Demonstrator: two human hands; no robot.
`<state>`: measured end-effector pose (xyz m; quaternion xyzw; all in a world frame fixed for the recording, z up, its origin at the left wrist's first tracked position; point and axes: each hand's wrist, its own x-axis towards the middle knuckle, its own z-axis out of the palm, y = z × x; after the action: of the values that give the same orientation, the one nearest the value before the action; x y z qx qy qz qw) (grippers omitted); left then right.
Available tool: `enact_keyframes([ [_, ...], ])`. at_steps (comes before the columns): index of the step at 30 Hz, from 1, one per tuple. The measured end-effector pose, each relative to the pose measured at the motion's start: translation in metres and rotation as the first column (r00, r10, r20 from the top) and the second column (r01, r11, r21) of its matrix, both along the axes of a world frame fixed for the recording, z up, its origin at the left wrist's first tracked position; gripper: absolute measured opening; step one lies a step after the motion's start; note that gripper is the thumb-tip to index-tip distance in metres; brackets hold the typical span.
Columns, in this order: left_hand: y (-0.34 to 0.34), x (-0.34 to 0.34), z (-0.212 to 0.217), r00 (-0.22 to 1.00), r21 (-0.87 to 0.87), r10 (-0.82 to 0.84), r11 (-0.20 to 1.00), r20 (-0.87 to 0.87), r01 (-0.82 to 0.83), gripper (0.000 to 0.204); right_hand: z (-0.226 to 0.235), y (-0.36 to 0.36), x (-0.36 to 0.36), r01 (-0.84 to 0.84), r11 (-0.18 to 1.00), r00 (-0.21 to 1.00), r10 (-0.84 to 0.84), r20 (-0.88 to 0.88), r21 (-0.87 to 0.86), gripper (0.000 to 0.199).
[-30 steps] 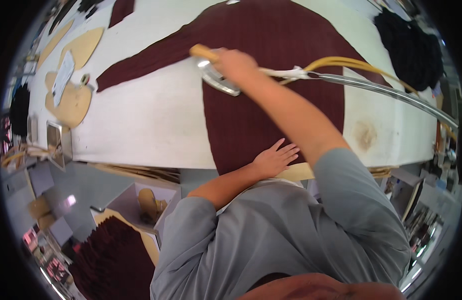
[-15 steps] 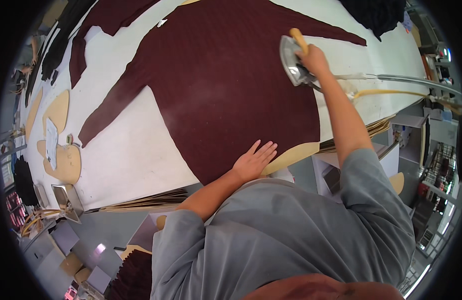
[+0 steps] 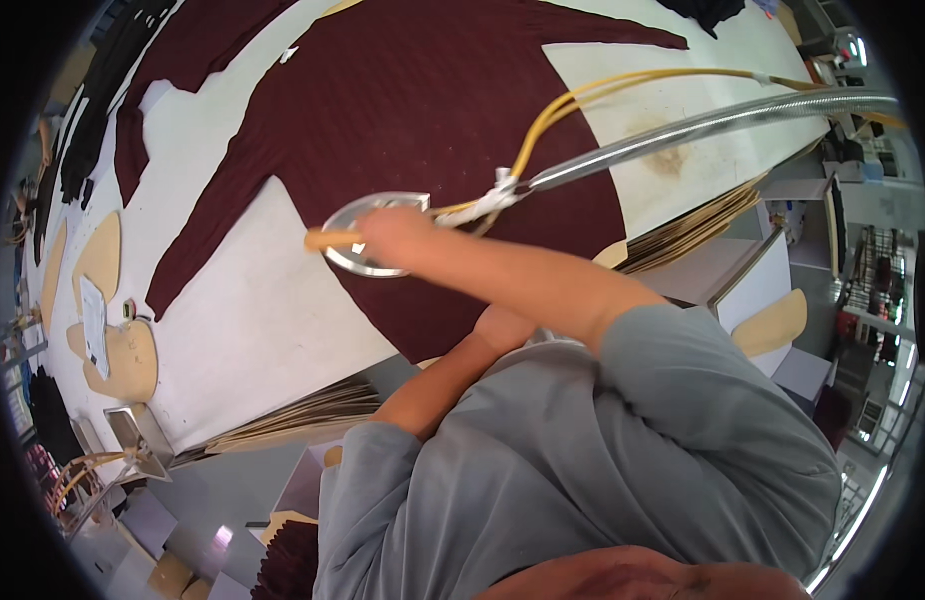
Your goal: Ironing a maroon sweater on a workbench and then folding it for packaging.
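Note:
A dark maroon knitted sweater (image 3: 413,120) lies spread on the white table, sleeves out to both sides. My right hand (image 3: 395,238) is closed round the wooden handle of a steam iron (image 3: 361,262), whose metal body lies over the sweater's left side edge. A ribbed metal hose (image 3: 683,130) and yellow tubes (image 3: 623,78) run from the iron to the right. Near the sweater's bottom hem is my left hand (image 3: 505,326); my right forearm covers its fingers. A pale board corner (image 3: 613,254) shows at the hem's right end.
The white table (image 3: 273,330) carries another maroon garment (image 3: 198,45) and black garments (image 3: 113,95) at the far left. Tan shaped boards (image 3: 133,365) and a metal iron rest (image 3: 141,435) stand at its left. Stacked brown sheets (image 3: 683,225) sit under the front edge.
My right hand has swept the iron from the sweater's right edge across to its left edge, trailing the hose over the cloth. My left hand's fingers, flat before, are now covered.

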<state>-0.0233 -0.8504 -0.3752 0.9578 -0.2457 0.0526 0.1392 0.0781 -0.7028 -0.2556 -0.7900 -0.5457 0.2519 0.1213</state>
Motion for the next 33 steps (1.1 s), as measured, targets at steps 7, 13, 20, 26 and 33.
enact_keyframes([
  [7, -0.016, -0.021, 0.001, 0.994, -0.093, 0.098, 0.991, 0.047, -0.094, 0.048, 0.021, -0.081, 0.028, -0.121, 0.977, 0.988, 0.136, 0.078, -0.177, 0.024],
  [13, -0.028, 0.039, 0.045, 0.930, -0.314, 0.357, 0.876, -0.091, -0.367, 0.054, 0.031, -0.167, 0.228, -0.165, 0.979, 0.932, 0.194, 0.306, -0.116, 0.035],
  [20, -0.108, 0.116, 0.041, 0.830, -0.269, 0.554, 0.791, -0.066, -0.549, 0.067, 0.027, -0.211, 0.281, -0.374, 0.927, 0.867, 0.363, 0.341, -0.035, 0.033],
  [26, -0.092, 0.031, 0.062, 0.608, -0.319, 0.763, 0.533, -0.221, -0.784, 0.065, 0.002, -0.256, 0.222, -0.357, 0.932, 0.875, 0.308, 0.373, 0.069, 0.031],
  [33, -0.057, -0.136, 0.047, 0.161, -0.022, 0.987, 0.161, -0.006, -0.987, 0.068, 0.011, -0.176, 0.085, -0.408, 0.912, 0.887, 0.384, 0.259, 0.044, 0.025],
])
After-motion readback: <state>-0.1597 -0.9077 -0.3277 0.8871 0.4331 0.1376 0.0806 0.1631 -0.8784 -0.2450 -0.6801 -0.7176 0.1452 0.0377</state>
